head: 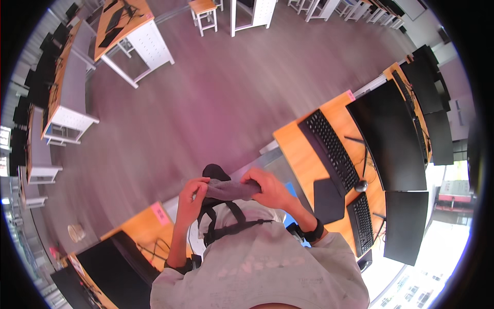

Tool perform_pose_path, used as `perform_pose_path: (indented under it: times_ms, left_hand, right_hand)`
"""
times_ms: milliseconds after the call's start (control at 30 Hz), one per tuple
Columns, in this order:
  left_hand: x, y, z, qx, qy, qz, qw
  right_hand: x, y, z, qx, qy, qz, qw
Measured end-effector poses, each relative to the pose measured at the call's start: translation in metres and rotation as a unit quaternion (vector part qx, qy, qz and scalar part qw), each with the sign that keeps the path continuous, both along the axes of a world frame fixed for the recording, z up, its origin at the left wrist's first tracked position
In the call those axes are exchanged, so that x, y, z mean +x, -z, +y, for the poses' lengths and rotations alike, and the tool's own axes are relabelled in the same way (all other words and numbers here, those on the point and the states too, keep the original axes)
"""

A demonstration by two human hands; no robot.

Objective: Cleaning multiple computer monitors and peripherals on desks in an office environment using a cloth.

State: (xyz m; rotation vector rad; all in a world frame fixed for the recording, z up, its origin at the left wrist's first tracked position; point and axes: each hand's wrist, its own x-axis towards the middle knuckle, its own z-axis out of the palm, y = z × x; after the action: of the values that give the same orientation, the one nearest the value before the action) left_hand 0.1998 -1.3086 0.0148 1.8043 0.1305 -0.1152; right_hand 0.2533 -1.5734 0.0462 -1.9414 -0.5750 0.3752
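Note:
A dark grey cloth [231, 190] is stretched between my two hands, in front of my body. My left hand [193, 195] pinches its left end between thumb and fingers. At the other end, my right hand [266, 189] grips the bunched fabric. Just beyond the cloth shows a rounded black item [215, 172], perhaps a shoe tip. Black straps [235, 212] lie against my light clothing below the cloth. Each of my forearms wears a black band. What the cloth may cover is hidden.
To the right, a wooden desk [293, 143] bears a keyboard [332, 148], a dark pad [329, 201], a mouse [361, 186] and a large monitor [389, 135]. Another monitor [115, 266] stands on the lower left desk. Further desks and a stool [202, 7] stand across the floor.

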Motion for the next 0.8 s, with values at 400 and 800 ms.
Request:
perform_pose_path:
  times_ms: [400, 800]
  left_hand:
    - [0.380, -0.036, 0.006, 0.119, 0.251, -0.182, 0.943]
    - [0.652, -0.029, -0.150, -0.164, 0.526, 0.137, 0.823]
  right_hand:
    - [0.245, -0.062, 0.001, -0.025, 0.169, 0.089, 0.981]
    - [0.420, -0.068, -0.074, 0.057, 0.428, 0.004, 0.902]
